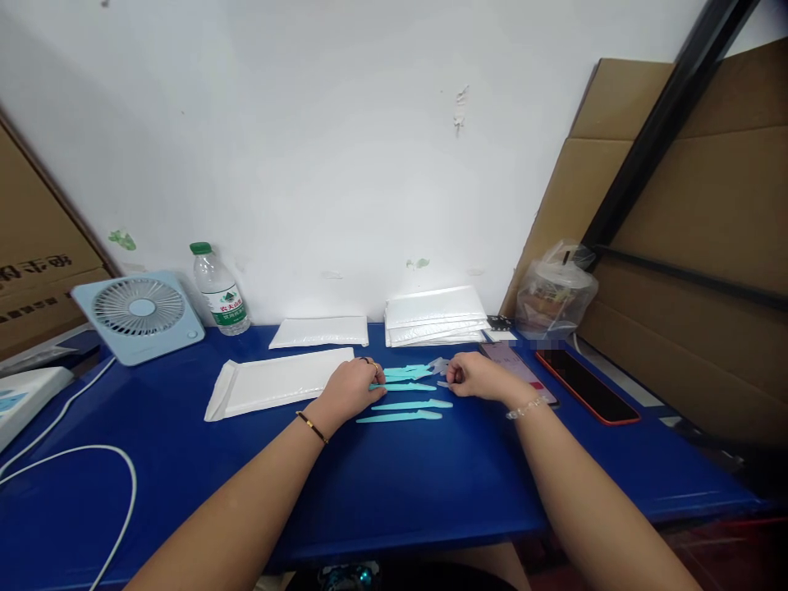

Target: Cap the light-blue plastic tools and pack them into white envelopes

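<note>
My left hand [352, 386] is closed on the handle end of a teal eyebrow razor [412, 387] lying level above the blue table. The fingers of my right hand [473, 376] are pinched around a small clear blade cap [442, 384], just off the razor's tip. Nearer me, two more teal razors, an upper one [415, 405] and a lower one [403, 417], lie side by side. Behind my hands is a small pile of teal razors [403, 373], with several clear caps [438, 366] at its right end.
A white padded mailer [280, 382] lies left of my left hand. Behind are another mailer [320, 331] and a mailer stack [434, 316]. A bottle [222, 295] and fan [143, 312] stand left. Two phones [584, 386] [514, 365] and a bagged cup [554, 295] are right.
</note>
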Available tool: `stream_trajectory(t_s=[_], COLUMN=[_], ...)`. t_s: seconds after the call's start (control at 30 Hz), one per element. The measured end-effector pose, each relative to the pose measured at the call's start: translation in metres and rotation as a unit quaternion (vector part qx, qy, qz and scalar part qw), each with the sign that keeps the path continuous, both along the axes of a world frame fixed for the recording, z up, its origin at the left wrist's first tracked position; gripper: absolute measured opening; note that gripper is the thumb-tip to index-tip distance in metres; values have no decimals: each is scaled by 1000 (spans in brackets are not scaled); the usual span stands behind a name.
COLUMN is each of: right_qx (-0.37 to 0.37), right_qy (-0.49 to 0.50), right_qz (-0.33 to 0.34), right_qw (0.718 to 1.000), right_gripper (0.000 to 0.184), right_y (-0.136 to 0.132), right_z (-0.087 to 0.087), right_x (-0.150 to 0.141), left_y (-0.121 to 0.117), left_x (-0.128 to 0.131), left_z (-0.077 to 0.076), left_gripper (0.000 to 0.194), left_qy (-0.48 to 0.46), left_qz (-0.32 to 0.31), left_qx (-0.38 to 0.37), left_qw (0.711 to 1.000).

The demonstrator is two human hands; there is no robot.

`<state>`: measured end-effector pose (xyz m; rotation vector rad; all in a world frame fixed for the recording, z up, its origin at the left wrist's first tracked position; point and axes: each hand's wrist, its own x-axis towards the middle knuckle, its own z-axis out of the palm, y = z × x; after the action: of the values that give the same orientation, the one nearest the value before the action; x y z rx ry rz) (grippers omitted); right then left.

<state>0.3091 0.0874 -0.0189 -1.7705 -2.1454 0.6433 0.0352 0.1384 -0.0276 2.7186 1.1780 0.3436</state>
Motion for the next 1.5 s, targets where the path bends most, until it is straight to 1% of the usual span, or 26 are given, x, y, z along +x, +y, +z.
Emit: stream_trajectory(t_s=[0.1,0.2,0.27,0.4,0.5,0.6,0.7,0.77,0.83,0.93,1.07,1.2,1.27,1.4,1.5], right_qx=[-3,-10,-11,3,14,23,17,0,-17,-36,-38,-43,-27,21,16], right_qy=[13,6,-6,-29,-40,-42,-14,6,11,8,10,25,40,112,137], right_qz=[-5,-6,-8,2,14,27,37,33,28,27,41,62,57,31,26], right_qw=[1000,1000,1000,1000,999,998,999,999,999,999,998,997,997,993,990], right_gripper=[13,15,16,17,18,16,19,26,28,23,20,9,4,16,22], right_y=[-2,-2,-3,-4,-5,-6,-5,-4,-3,-2,-2,-2,-2,-5,-7], right_z=[1,1,1,3,5,6,4,2,1,0,-1,0,2,8,11], right_x=[0,-1,-2,-2,-4,-6,-6,-6,-6,-5,-4,-3,-2,-2,-5], left_y=[0,0,0,-1,0,1,1,1,1,1,1,1,1,1,1], left_x=[0,0,-1,-5,-8,-9,-9,-8,-8,-8,-8,-8,-8,-9,-9], left_z=[1,3,5,8,10,10,9,8,8,8,8,9,8,8,9], left_gripper=[13,11,12,14,15,16,16,16,16,15,16,17,19,20,19], left_qy=[6,-4,-19,-77,-114,-128,-132,-133,-134,-132,-130,-131,-133,-138,-142], left_qz=[-3,-4,-5,11,14,12,10,9,7,6,6,2,1,-2,-8], left_qx=[3,5,-14,-78,-96,-110,-118,-120,-121,-123,-125,-134,-137,-141,-144], left_qw=[1000,1000,1000,994,989,986,984,984,984,984,984,982,982,980,979])
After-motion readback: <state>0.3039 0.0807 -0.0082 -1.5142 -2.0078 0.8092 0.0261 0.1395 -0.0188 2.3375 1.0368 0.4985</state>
